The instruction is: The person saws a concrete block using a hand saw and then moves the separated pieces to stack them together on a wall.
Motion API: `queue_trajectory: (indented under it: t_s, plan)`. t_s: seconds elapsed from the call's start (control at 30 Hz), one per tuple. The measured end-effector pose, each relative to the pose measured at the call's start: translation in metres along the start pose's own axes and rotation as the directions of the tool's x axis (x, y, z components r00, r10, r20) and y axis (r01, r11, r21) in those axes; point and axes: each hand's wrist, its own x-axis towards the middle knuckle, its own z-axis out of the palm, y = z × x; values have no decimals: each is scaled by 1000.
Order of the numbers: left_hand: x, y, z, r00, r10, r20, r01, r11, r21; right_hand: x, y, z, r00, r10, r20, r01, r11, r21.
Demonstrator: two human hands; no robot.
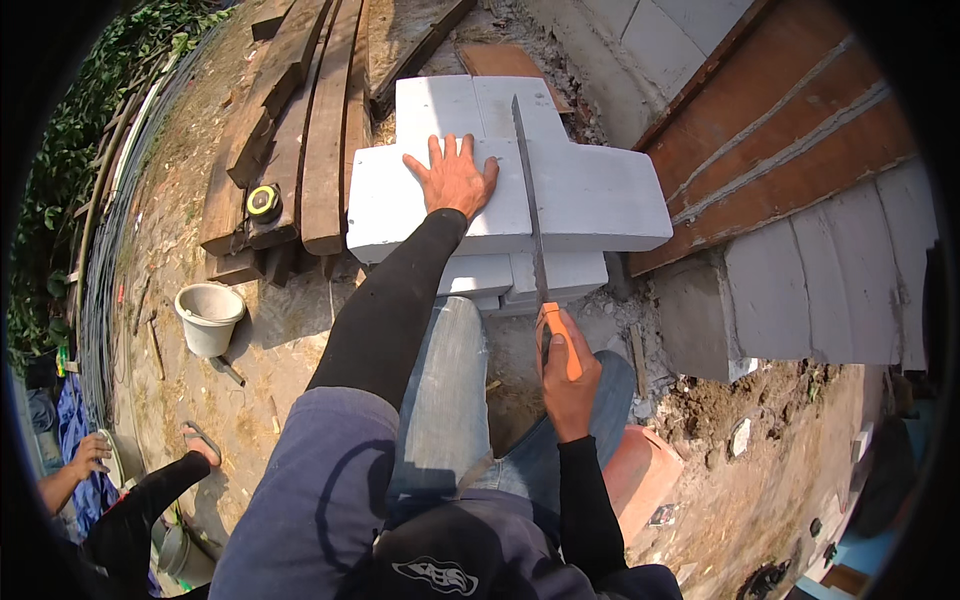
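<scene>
passage left of the white blocks is blocked by timber beams, right end is flanked by a brown panel, top is crossed by a saw, left half is partly covered by the left hand, room is left right of the blade

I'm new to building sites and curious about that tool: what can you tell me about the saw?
The saw has a long, straight, dark-grey blade that looks like metal, narrowing toward its tip, and an orange handle. The right hand grips the handle nearest the person. The blade points away from the person, crossing the front white block, with its tip over the white blocks behind. Its teeth can't be made out, nor how deep it sits.
</scene>
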Motion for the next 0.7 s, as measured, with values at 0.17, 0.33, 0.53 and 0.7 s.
queue_trajectory:
  t_s: [0.17,0.33,0.53,0.7]
  plan:
    - [3,-14,4,1000,-3,13,3,1000,-13,-53,14,-21,998,52,26,-51,998,-25]
    - [-2,-15,2,999,-1,-42,2,1000,19,-96,23,-37,992,124,33,-125,991,45]
    - [2,-12,1,1000,-4,28,4,1000,13,28,-23,6,998,-56,41,58,997,-54]
    - [-1,-16,6,999,13,-30,-12,999,43,-105,21,-40,998,65,3,-65,997,-36]
